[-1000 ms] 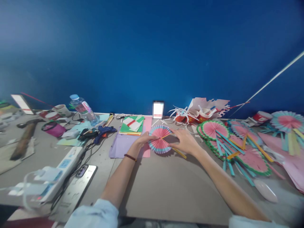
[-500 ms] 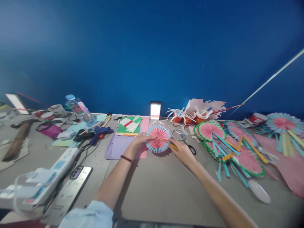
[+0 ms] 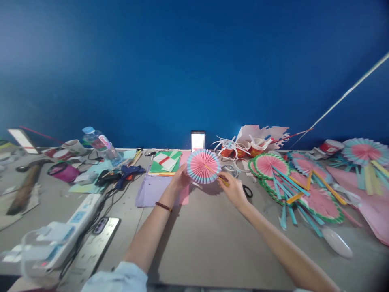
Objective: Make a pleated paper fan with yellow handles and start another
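Observation:
A round pleated paper fan [image 3: 202, 167], pink with a light-blue rim, is held up above the table in the middle of the view. My left hand [image 3: 181, 178] grips its left edge, the fingers partly hidden behind the paper. A yellow strip [image 3: 223, 181] runs from the fan's centre toward the lower right. The fingers of my right hand [image 3: 231, 187] are closed on that strip beside the fan's right edge. Below and behind the fan lie pink and purple paper sheets [image 3: 152, 190].
Watermelon-patterned fans [image 3: 270, 165] with coloured strips lie at right, near a white spoon [image 3: 336, 242]. Scissors [image 3: 247, 191] are beside my right hand. At left are a glue gun [image 3: 127, 173], a bottle [image 3: 101, 144], a power strip [image 3: 74, 227] and a phone [image 3: 97, 247].
Both hands have raised the fan slightly, and its face is tipped a little differently. The yellow strip is still in my right hand.

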Action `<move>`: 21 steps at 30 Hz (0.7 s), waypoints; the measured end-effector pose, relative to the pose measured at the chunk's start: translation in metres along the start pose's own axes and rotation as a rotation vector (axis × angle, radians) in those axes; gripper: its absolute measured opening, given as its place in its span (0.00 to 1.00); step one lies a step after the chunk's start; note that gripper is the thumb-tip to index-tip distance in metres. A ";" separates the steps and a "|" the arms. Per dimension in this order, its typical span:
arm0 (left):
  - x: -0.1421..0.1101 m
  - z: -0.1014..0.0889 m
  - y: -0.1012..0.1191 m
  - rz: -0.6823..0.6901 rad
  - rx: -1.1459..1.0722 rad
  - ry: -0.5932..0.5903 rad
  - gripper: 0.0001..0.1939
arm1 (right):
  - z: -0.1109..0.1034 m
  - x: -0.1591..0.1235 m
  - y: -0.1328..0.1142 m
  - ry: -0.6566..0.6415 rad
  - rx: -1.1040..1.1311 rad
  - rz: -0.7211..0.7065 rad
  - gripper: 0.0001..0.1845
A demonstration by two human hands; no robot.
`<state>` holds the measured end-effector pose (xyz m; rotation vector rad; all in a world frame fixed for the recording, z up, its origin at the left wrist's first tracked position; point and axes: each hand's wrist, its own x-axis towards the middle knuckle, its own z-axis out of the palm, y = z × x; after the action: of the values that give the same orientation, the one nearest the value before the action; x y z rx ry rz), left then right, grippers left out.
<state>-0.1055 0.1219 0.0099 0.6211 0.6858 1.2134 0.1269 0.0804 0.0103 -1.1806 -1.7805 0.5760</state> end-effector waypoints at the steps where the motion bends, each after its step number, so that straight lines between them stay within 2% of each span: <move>1: 0.000 0.001 0.000 0.011 -0.012 -0.012 0.19 | 0.002 0.003 0.000 0.021 0.047 0.021 0.11; 4: -0.005 0.006 -0.002 -0.001 0.007 -0.134 0.22 | 0.008 0.012 -0.001 0.076 0.124 0.047 0.11; 6: -0.009 0.012 -0.003 -0.005 0.060 -0.249 0.26 | 0.013 0.016 -0.004 0.107 0.124 0.027 0.10; 8: -0.013 0.018 -0.004 0.001 0.126 -0.300 0.29 | 0.018 0.017 -0.005 0.140 0.097 -0.008 0.10; 10: -0.015 0.024 -0.006 0.003 0.188 -0.272 0.31 | 0.023 0.015 -0.005 0.172 0.059 -0.046 0.09; 17: -0.020 0.029 -0.015 0.075 0.241 -0.010 0.27 | 0.029 0.003 -0.002 0.166 -0.036 -0.162 0.09; 21: -0.020 0.031 -0.018 0.039 0.209 0.015 0.24 | 0.028 0.002 0.000 0.238 -0.052 -0.168 0.08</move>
<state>-0.0752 0.0961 0.0192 0.8026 0.8226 1.1921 0.1019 0.0852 -0.0028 -1.0738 -1.6775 0.2801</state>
